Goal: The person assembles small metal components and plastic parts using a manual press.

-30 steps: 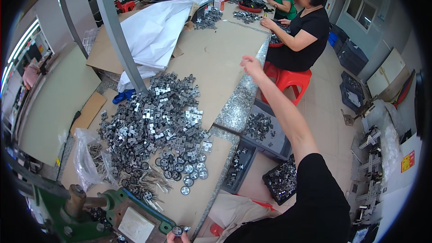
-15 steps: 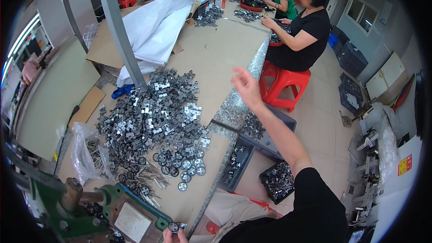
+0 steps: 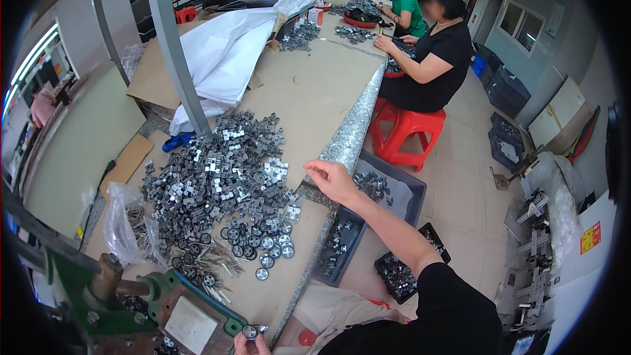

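Observation:
At the bottom edge, beside the green machine, my left hand [image 3: 253, 347] grips a small black wheel [image 3: 250, 332] with silver spokes. A shiny metal bit sticks out next to the wheel. My right hand [image 3: 334, 183] hovers over the table's right edge, fingers loosely bent and apart, with nothing visible in them. To its left spreads a large heap of small metal clips [image 3: 220, 164]. Several loose spoked wheels [image 3: 266, 243] lie at the heap's near end, by a scatter of thin metal pins [image 3: 220, 266].
The green press [image 3: 141, 302] fills the lower left, with a plastic bag of pins [image 3: 125, 223] behind it. A grey post [image 3: 172, 46] rises through the heap. Grey bins [image 3: 411, 204] stand on the floor at right. A co-worker sits on a red stool [image 3: 407, 133] farther along.
My right hand has come nearer and to the left, from beyond the table edge by the stool to beside the heap. My left hand still holds the wheel.

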The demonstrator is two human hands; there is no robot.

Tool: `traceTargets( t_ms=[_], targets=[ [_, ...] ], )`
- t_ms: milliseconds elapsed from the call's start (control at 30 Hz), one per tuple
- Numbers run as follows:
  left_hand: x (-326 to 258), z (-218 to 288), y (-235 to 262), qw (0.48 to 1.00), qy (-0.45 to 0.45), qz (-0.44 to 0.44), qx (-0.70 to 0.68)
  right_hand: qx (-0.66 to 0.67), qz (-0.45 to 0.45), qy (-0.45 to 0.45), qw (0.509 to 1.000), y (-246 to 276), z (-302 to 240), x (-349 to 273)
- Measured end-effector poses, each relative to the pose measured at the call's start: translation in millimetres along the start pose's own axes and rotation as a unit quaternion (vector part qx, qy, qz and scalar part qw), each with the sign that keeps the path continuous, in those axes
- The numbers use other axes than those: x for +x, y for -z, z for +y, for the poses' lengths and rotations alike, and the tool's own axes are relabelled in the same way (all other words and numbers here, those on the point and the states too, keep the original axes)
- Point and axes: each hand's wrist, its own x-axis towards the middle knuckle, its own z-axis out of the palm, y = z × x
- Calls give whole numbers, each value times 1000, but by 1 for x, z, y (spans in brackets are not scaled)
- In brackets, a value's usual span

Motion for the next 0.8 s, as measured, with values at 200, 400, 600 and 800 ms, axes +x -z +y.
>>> traceTargets(
  t_ms=[200,400,600,800],
  targets=[
    [-3,-9,0,993,20,-5,-118,139,47,-13,989,-19,28,-6],
    [-1,-6,1,998,-2,-8,-68,249,64,-36,966,-17,31,-5],
    [0,-7,-2,993,7,-17,-117,209,69,-69,973,-9,23,-6],
    [-10,5,-1,994,19,10,-103,194,70,-76,976,-28,32,-6]
  ],
)
